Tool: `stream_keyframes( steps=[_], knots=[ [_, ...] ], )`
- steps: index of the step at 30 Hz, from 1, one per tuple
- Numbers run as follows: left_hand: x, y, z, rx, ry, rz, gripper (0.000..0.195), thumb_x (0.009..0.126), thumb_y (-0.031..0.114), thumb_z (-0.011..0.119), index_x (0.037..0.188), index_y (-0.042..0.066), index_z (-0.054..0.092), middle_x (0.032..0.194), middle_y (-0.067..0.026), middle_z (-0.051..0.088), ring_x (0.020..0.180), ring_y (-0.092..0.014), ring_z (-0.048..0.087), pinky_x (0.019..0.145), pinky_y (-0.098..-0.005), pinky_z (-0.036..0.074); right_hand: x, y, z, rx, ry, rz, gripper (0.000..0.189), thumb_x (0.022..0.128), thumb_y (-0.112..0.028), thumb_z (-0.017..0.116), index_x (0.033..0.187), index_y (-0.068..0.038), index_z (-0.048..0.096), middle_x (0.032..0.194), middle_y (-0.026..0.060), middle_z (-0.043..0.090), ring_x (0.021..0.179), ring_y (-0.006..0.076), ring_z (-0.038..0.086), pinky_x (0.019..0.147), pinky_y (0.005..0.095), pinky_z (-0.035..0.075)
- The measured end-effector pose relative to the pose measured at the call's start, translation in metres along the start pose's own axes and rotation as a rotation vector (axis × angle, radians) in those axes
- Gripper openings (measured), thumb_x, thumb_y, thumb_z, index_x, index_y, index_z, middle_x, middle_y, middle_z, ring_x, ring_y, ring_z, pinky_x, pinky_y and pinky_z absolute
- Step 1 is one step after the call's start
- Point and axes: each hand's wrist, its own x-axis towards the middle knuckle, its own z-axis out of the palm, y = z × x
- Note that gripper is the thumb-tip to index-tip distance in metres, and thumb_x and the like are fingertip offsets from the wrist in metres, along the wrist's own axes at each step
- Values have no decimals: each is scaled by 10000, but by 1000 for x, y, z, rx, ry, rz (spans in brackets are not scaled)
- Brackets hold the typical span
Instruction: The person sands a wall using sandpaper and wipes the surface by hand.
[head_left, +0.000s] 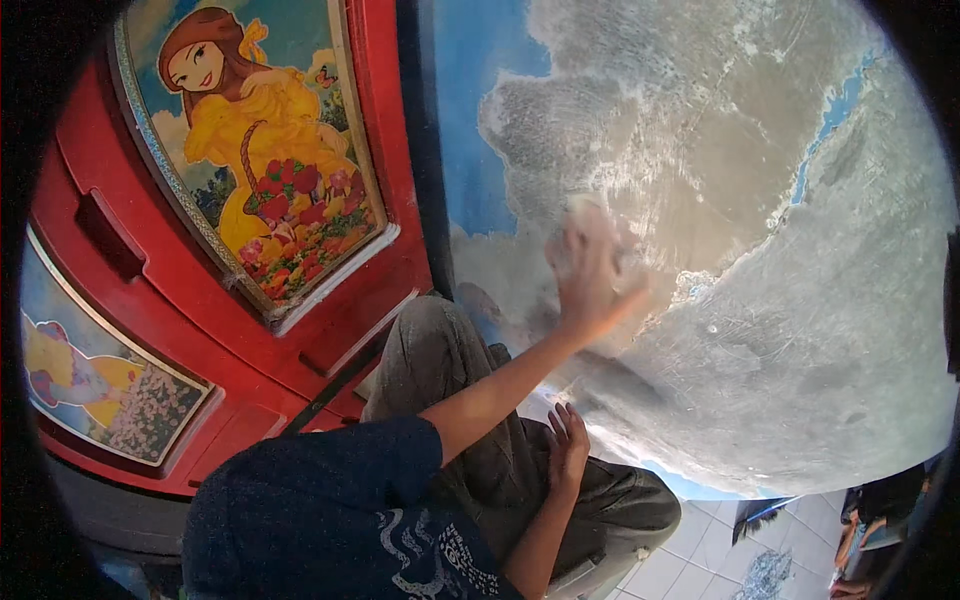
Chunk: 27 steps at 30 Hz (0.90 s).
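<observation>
My left hand is blurred and presses flat against a large wall surface, its fingers pointing up and its thumb out to the right. Cream-coloured material shows at the fingertips and seems to lie under the hand; what it is stays unclear. Bare grey and tan patches cover most of the wall, with scratches and ragged borders. Blue paint survives along the left side and in a thin strip at upper right. Resting on my trousers, my right hand holds nothing, its fingers slightly apart.
A red cabinet stands close on the left, its fronts bearing cartoon pictures. My bent knee is near its corner. At lower right are white floor tiles, a dark-bristled brush or broom and part of another person.
</observation>
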Motion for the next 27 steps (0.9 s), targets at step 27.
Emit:
stream_keyframes(
  steps=[27],
  knots=[
    [-9,3,-4,12,-85,252,941,765,607,497,1377,-35,183,1466,-212,111,1347,-419,67,972,-701,-17,1,1,6,-80,14,-26,470,911,-313,490,1244,16,443,1225,191,500,1147,299,485,969,419,360]
  ],
)
